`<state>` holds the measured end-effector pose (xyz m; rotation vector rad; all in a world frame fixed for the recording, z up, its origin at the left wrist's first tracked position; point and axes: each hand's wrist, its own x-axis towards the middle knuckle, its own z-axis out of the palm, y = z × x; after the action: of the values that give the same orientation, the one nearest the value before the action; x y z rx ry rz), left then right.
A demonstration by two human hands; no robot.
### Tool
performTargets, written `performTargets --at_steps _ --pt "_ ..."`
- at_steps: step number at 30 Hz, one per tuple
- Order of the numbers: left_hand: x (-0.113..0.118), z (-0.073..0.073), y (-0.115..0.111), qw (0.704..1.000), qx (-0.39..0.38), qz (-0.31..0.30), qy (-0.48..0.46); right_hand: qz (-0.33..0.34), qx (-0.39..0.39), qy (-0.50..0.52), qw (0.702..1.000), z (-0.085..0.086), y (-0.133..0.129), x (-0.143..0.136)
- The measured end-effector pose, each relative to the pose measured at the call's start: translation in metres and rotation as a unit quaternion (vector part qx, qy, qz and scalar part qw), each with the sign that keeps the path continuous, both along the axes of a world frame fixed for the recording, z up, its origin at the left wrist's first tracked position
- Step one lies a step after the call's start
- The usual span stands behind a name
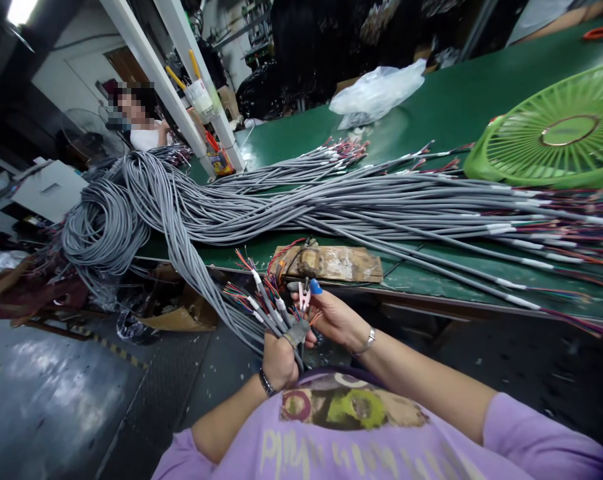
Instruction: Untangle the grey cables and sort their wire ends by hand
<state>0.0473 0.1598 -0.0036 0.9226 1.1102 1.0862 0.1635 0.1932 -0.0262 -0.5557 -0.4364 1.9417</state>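
My left hand [280, 357] is closed round several grey cables [270, 310] near their stripped ends, where thin coloured wires fan out past white wrapping. A grey covering shows on its thumb. My right hand [334, 317] is closed just to the right, with a blue covering on one fingertip, pinching a small pale pink clip-like tool [304, 297] at the wire ends. Both hands are in front of the green table's near edge. Beyond them, a wooden block [336, 263] with a metal piece lies on the table edge.
Long grey cable bundles [281, 207] cover the green table [411, 113] and hang over its left edge. A green fan [556, 133] lies at right, a plastic bag [376, 93] behind. White posts [181, 87] rise at left; a person [144, 127] is beyond.
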Motion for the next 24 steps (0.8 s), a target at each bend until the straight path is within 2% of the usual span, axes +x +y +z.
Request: performTargets --at_steps 8,10,13,17,20,24 --pt "0.000 -0.004 0.000 1.000 -0.010 0.002 -0.006 -0.072 -0.032 -0.018 0.997 0.000 0.003 -0.005" --pt "-0.003 -0.006 -0.001 1.000 -0.007 0.000 -0.011 -0.073 -0.027 -0.011 0.997 0.001 0.000 -0.002" --pt "-0.008 -0.009 -0.004 1.000 -0.007 0.000 -0.011 -0.024 0.019 -0.029 0.999 0.002 -0.010 0.003" --pt "-0.016 -0.015 -0.009 1.000 -0.013 -0.009 -0.002 0.074 0.112 -0.126 0.983 0.007 -0.025 0.008" --pt "-0.018 -0.018 -0.011 1.000 -0.009 -0.019 0.006 0.087 0.141 -0.197 0.966 0.014 -0.033 0.008" --pt "-0.018 -0.020 -0.012 1.000 -0.026 -0.014 0.010 0.077 0.147 -0.243 0.956 0.020 -0.035 0.007"
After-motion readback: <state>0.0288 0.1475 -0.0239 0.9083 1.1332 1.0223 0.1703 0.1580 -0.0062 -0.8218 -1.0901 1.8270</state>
